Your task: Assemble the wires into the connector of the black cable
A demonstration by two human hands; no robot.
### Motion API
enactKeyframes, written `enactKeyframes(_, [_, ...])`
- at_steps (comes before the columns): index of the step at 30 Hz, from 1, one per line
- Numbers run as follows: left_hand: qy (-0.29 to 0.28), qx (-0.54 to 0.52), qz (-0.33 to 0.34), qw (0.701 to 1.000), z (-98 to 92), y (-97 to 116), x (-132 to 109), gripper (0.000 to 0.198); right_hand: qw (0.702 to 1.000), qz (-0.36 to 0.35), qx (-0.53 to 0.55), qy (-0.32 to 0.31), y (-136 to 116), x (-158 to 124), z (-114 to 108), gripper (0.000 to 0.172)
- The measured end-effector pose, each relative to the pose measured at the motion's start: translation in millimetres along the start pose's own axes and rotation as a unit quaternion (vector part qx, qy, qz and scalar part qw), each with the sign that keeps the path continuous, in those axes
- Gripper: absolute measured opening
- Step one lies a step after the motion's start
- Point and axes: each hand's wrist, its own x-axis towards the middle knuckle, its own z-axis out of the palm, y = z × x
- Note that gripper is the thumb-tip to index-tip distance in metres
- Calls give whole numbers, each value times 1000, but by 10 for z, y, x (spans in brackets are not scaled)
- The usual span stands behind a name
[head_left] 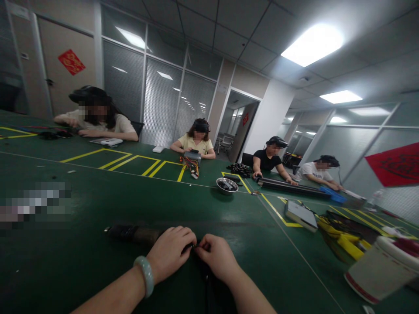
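Observation:
A long dark object [139,234] with a small metallic tip lies on the green table, running under my left hand [173,250]. My left hand, with a pale green bangle [144,276] at the wrist, has its fingers bent down and its fingertips meeting a small dark piece. Close against it, my right hand [216,255] pinches thumb to forefinger at the same spot. What the two hands hold there is mostly hidden by the fingers. Below my right hand lies a dark, strap-like shape [209,288], too dim to make out.
Beyond my hands stands a metal bowl [227,186] of dark parts. At right are a white bucket [376,270], a yellow-and-black bag [350,237] and a grey box [300,214]. Several people work along the far side, one with a wired metal unit [192,158]. Yellow tape [278,209] marks the table.

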Motion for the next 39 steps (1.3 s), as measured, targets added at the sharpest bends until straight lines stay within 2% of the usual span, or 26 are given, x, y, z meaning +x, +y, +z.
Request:
enactKeyframes(7, [5, -9, -20, 1000, 13, -6, 4, 17, 1000, 7, -3, -4, -10, -4, -8, 6])
enactKeyframes(15, [-1, 2, 1, 1000, 3, -1, 9, 18, 1000, 2, -2, -2, 5, 2, 5, 5])
enactKeyframes(22, [0, -6, -15, 1000, -13, 17, 5, 13, 1000, -1, -2, -4, 2, -3, -5, 5])
enactKeyframes(31, [0, -8, -24, 1000, -26, 28, 4, 17, 1000, 11, -16, -11, -26, -7, -7, 5])
enactKeyframes(39, [-5, 9, -7, 1000, -19, 22, 8, 17, 1000, -10, -10, -8, -8, -5, -9, 3])
